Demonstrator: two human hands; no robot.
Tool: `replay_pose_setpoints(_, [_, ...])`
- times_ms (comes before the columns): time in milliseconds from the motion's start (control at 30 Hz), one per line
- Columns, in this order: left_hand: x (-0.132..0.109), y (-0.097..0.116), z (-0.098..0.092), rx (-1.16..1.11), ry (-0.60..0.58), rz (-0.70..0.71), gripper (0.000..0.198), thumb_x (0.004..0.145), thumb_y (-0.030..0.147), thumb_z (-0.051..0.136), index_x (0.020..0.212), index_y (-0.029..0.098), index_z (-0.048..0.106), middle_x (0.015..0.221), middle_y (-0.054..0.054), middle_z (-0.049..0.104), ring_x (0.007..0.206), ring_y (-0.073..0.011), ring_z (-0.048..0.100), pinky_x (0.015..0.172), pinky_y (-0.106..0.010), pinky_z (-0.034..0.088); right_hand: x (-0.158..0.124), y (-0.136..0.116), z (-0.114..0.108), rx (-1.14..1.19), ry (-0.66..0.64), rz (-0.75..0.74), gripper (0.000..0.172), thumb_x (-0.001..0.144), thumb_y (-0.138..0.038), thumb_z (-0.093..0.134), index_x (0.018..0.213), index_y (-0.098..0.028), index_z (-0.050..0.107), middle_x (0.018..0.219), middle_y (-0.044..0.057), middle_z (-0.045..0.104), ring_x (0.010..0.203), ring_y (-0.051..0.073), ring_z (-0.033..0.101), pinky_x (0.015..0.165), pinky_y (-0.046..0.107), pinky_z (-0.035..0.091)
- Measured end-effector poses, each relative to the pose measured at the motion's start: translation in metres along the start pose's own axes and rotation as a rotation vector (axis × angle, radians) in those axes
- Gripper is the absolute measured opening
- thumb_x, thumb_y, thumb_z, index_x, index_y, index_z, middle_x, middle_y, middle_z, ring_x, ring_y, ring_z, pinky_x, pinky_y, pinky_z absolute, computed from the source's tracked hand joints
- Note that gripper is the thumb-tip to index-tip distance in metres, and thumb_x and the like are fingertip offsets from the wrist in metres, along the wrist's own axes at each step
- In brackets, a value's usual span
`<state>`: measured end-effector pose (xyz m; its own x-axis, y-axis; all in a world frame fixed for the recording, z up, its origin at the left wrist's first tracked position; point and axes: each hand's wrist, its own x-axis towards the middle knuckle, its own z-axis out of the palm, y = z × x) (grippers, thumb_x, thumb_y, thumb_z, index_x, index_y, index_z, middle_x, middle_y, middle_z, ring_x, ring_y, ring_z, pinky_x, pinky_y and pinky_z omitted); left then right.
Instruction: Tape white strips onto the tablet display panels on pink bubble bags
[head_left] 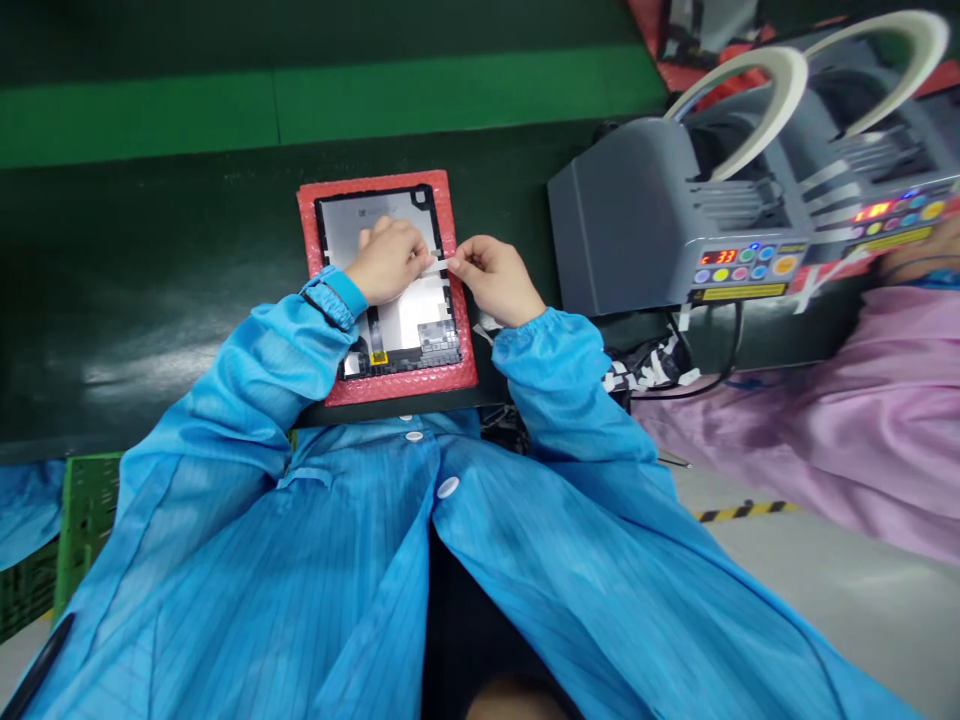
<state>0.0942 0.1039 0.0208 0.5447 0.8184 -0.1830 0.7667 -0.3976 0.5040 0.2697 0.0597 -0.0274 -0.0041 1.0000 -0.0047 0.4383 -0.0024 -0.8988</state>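
A tablet screen panel (409, 315), silver with black edges and a yellow-ended flex cable (379, 352), lies back side up on a red bubble-wrap pad (409, 383). Over the panel's middle, my left hand (388, 262) is closed at the fingertips near one end of a short white strip of tape (439, 266). My right hand (499, 280) pinches the other end at the panel's right edge. The strip stretches between both hands, above or against that edge; I cannot tell which. Part of the panel is hidden under my left hand.
Right of the pad stands a grey tape dispenser (675, 220) with a lit display, and a second dispenser (877, 150) beside it. Cables and tape scraps (652, 370) hang below the dark table's (150, 300) edge. A co-worker's pink sleeve (862, 420) is at far right.
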Motion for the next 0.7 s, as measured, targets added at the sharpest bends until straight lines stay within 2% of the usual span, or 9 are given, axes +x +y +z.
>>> replay_pose_setpoints(167, [0.002, 0.002, 0.007, 0.044, 0.021, -0.020, 0.025, 0.097, 0.032, 0.050, 0.093, 0.016, 0.069, 0.115, -0.011, 0.063, 0.125, -0.0329, 0.045, 0.110, -0.051, 0.031, 0.001, -0.001, 0.001, -0.099, 0.005, 0.027, 0.020, 0.088, -0.026, 0.063, 0.073, -0.019, 0.051, 0.067, -0.002, 0.049, 0.065, 0.011, 0.043, 0.065, 0.026, 0.037])
replay_pose_setpoints(333, [0.002, 0.000, 0.012, 0.031, 0.045, -0.024, 0.024, 0.096, 0.032, 0.051, 0.091, 0.016, 0.069, 0.115, -0.012, 0.063, 0.128, -0.0355, 0.043, 0.111, -0.053, 0.028, -0.001, -0.009, 0.001, -0.136, 0.004, 0.097, 0.016, 0.082, -0.015, 0.062, 0.069, -0.018, 0.052, 0.065, -0.003, 0.048, 0.064, 0.011, 0.041, 0.069, 0.027, 0.036])
replay_pose_setpoints(500, [0.002, -0.002, 0.014, 0.000, 0.090, -0.004, 0.019, 0.093, 0.029, 0.056, 0.083, 0.017, 0.066, 0.109, -0.011, 0.063, 0.125, -0.0358, 0.044, 0.109, -0.053, 0.029, -0.001, -0.010, 0.001, -0.075, 0.013, 0.103, 0.016, 0.078, -0.013, 0.063, 0.066, -0.017, 0.054, 0.062, -0.003, 0.047, 0.064, 0.011, 0.039, 0.068, 0.026, 0.034])
replay_pose_setpoints(700, [-0.001, 0.006, 0.012, 0.007, 0.063, -0.048, 0.015, 0.092, 0.026, 0.057, 0.084, 0.015, 0.066, 0.113, -0.013, 0.062, 0.130, -0.0384, 0.042, 0.111, -0.054, 0.025, 0.005, -0.012, 0.002, -0.091, 0.000, 0.156, 0.016, 0.074, -0.012, 0.064, 0.062, -0.017, 0.055, 0.056, -0.004, 0.045, 0.061, 0.010, 0.039, 0.066, 0.026, 0.035])
